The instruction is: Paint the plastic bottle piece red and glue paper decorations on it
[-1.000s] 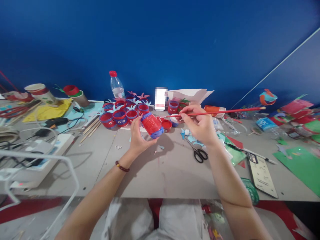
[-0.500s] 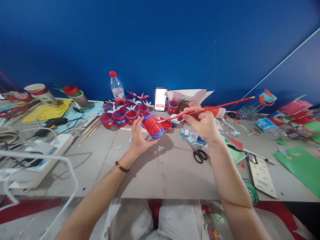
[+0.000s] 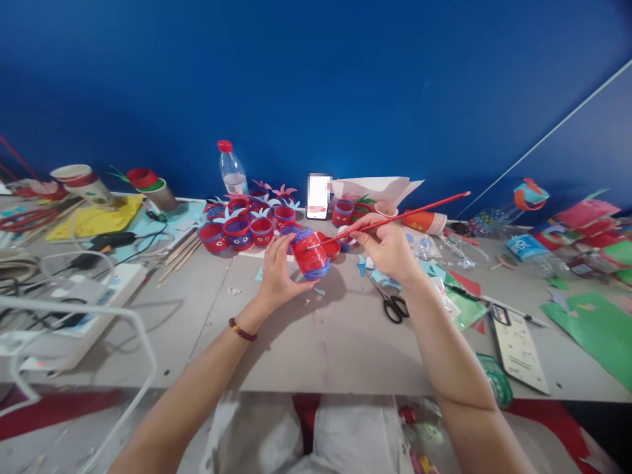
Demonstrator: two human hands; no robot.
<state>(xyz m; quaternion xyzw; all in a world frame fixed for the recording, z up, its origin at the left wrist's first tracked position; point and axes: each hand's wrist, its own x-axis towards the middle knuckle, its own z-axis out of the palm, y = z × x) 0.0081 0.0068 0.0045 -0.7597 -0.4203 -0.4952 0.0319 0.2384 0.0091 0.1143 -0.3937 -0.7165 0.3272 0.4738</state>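
Note:
Tilted in the air over the table, a cup [image 3: 310, 255] painted red with blue bands at both ends sits in the grip of my left hand [image 3: 278, 266]. My right hand [image 3: 382, 243] pinches a long red paintbrush [image 3: 419, 209] along its handle. The brush tip touches the red middle of the cup's side. Just behind the cup stands a small tub of red paint [image 3: 332, 247], partly covered by it. Several finished-looking red and blue cups with eyes and paper leaves [image 3: 237, 233] stand together to the left.
Black-handled scissors [image 3: 394, 307] lie right of centre. A phone [image 3: 318, 197] leans upright at the blue wall. To the left are wooden sticks [image 3: 180, 257], a glue gun [image 3: 112, 240] and a white power strip [image 3: 99, 316]. Paper cups [image 3: 424, 222], another phone [image 3: 518, 349] and green paper [image 3: 590, 336] lie right.
The brush has slid left and slightly down across the cup's side, my right hand moving with it. The cup has shifted a little right and down in my left hand.

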